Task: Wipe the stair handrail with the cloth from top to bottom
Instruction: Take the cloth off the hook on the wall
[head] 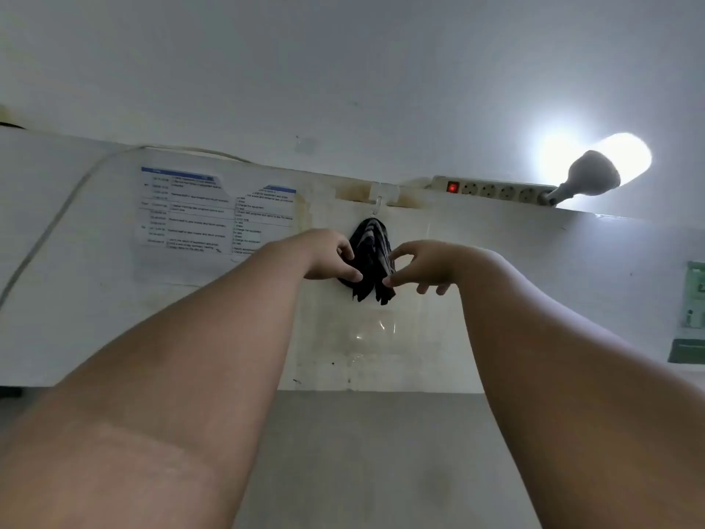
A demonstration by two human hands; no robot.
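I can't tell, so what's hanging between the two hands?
The dark striped cloth hangs from a hook between the left hand and right hand, head view.

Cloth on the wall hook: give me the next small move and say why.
Probably lift the cloth up and off the hook. The left hand and the right hand pinch its two sides, yet its top hangs from the hook, so it likely has to come free before any wiping can begin.

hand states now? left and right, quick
Left hand: pinches the cloth hanging from the hook.
Right hand: pinches the cloth's other edge.
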